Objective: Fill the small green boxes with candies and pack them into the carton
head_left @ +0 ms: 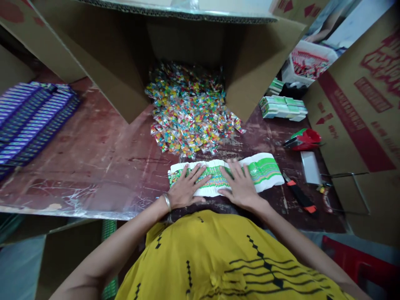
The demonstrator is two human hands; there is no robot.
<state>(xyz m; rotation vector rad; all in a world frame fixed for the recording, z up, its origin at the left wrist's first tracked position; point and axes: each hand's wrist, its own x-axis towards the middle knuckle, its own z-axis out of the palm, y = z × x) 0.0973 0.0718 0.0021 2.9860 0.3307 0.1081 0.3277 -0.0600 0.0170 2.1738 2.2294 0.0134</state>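
- The left hand [186, 187] lies palm down on the left part of a row of packs [265, 168]. Its grip is spread, fingers splayed flat, pinching nothing.
- The right hand [239, 187] lies just beside it on the middle of the row. Its grip is spread the same way, with the fingers pointing away from the body.
- The packs are flat, green and white, and overlap in a fanned row. They lie on the near edge of the desk [103, 154], right in front of the person. The right end of the row is uncovered.
- A bangle [167, 201] sits on the left wrist.
- Just behind the row, a candy pile [190, 112] of small clear bags spills onto the desk from a big box [118, 54] lying open on its side.
- Purple cartons [28, 121] are stacked in rows at the far left of the desk.
- To the right of the box lies a stack [283, 107] of green-and-white cartons.
- Nearer, on the right, are a red-and-green tape gun [304, 138], a white block [310, 167] and a knife [300, 195] with an orange tip. All are apart from the hands.
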